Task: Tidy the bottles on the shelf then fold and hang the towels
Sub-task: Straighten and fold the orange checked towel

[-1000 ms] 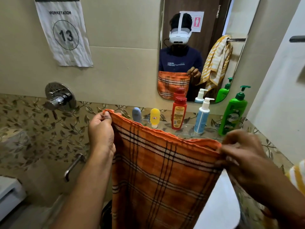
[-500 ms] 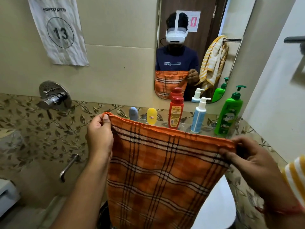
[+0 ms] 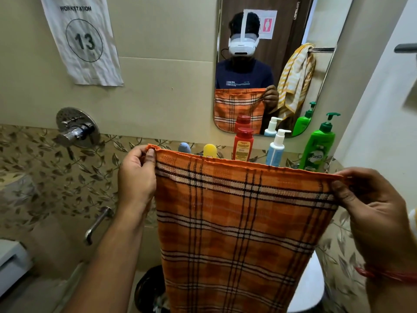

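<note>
An orange plaid towel [image 3: 239,227] hangs spread out in front of me. My left hand [image 3: 136,177] pinches its top left corner and my right hand [image 3: 370,204] pinches its top right corner, keeping the top edge taut. Behind the towel a row of bottles stands on the shelf: a small grey-blue one [image 3: 185,147], a yellow one [image 3: 210,150], a red one [image 3: 243,143], a white and blue pump bottle [image 3: 276,146] and a tall green pump bottle [image 3: 319,147]. The towel hides their lower parts.
A mirror [image 3: 266,64] above the shelf reflects a yellow striped towel [image 3: 295,80] on a rail. A chrome tap [image 3: 75,129] and a spout [image 3: 97,224] stick out of the left wall. A white basin [image 3: 306,288] lies low right, a dark bin [image 3: 151,290] below.
My right hand has moved outward to the right, stretching the towel's top edge wider and flatter. The left hand has kept its pinch on the left corner.
</note>
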{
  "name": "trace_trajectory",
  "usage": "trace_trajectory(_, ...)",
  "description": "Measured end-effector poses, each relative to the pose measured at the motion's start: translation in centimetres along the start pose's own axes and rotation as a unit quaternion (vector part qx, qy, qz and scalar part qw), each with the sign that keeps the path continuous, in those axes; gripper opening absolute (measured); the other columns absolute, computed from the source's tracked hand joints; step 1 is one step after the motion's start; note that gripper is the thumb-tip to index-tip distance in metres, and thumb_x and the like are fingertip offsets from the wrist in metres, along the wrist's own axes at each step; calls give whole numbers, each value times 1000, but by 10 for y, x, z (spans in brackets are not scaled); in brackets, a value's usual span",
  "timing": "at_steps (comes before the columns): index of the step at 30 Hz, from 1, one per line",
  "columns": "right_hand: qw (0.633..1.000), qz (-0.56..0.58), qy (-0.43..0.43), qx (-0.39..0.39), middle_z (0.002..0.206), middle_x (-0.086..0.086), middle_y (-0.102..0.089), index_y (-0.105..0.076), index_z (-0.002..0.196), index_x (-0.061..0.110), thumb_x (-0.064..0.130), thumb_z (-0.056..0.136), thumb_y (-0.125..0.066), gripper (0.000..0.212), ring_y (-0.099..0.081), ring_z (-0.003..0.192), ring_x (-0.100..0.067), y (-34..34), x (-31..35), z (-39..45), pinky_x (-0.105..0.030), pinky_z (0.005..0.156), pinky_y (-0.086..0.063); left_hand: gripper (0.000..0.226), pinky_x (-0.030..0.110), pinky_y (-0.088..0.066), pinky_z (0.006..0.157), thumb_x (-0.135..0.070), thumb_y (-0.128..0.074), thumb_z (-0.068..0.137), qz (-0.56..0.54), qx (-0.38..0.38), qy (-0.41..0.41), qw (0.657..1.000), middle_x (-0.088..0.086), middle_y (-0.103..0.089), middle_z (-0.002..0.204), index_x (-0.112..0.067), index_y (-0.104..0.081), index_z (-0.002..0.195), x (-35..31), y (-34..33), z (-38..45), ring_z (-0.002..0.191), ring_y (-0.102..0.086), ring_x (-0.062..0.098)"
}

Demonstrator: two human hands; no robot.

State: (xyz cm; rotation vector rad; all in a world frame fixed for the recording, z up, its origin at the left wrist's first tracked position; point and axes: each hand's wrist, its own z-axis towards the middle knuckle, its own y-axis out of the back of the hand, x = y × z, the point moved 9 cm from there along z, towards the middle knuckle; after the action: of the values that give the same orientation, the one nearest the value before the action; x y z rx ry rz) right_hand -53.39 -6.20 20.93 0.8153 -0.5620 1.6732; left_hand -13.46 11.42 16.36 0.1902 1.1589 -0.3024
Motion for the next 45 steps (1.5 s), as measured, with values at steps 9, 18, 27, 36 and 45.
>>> trace_trajectory(9,999,-15,-2,52,83,6,-72,-66,102,36,16,82,-63,28,-70,77,-12,6,8,15,-23,71,-60,16,33,-55,74,-29,-48,104,37,9,-109,993,-10,-69,88,-29,-64,98,-35,7,-9,84,-66,14)
trace_trajectory(18,994,96,-4,43,83,4,-69,-65,108,30,30,85,-65,23,-69,75,-18,5,23,25,-28,62,-60,18,14,-49,73,-23,-51,103,-34,-56,-132,989,-15,-66,89,-35,-62,96,-67,11,-10,82,-63,-3)
trace_trajectory(27,951,270,-135,72,77,1,-72,-73,80,21,5,88,-52,27,-69,70,-14,1,-21,22,-25,63,-59,35,27,-45,51,-7,-47,102,-114,147,-26,982,-3,-66,79,-31,-65,84,-47,-5,-9,63,-56,15)
trace_trajectory(36,959,179,-20,221,84,-4,-72,-75,82,20,18,75,-79,8,-71,77,-20,-21,26,11,-30,68,-60,44,28,-50,58,5,-44,95,-14,167,10,986,-3,-74,75,-19,-73,72,-44,-21,-19,62,-64,10)
trace_trajectory(45,929,140,50,339,82,-4,-61,-62,92,13,16,89,-64,4,-60,75,-24,-117,75,-2,-37,63,-52,35,32,-54,74,2,-49,92,28,204,-40,978,-12,-73,79,-23,-71,81,-69,-83,-63,77,-67,11)
